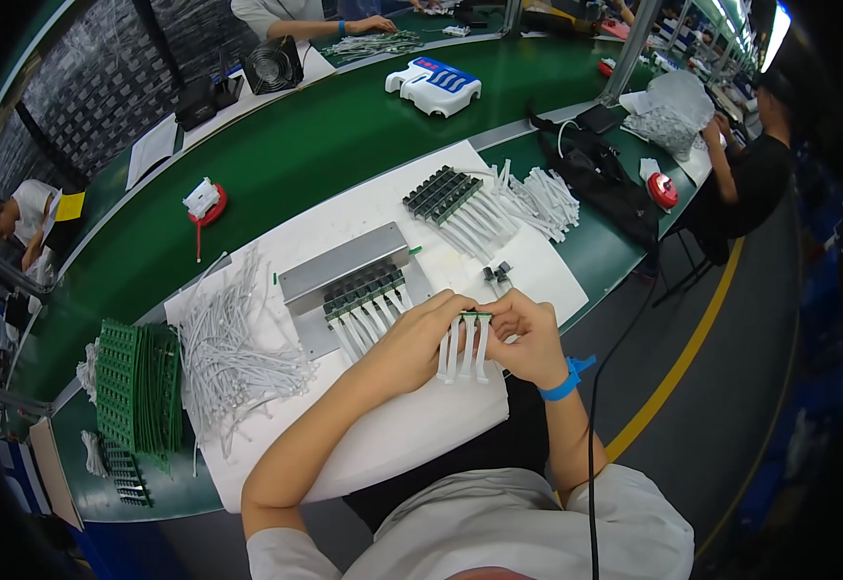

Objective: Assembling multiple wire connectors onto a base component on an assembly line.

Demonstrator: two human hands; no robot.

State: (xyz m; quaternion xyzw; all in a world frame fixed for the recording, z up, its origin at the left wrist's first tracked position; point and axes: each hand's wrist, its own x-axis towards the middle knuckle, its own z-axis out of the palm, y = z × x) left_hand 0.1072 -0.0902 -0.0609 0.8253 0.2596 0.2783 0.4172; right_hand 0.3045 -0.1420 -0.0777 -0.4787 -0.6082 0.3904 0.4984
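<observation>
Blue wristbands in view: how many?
2 clear: near wristband, at the right hand's wrist; far wristband, on the co-worker at top. Others may be hidden or too small to tell.

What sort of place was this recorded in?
Probably an electronics assembly line: it shows stacked green circuit boards, a heap of white cables and what looks like a long green conveyor belt.
</observation>
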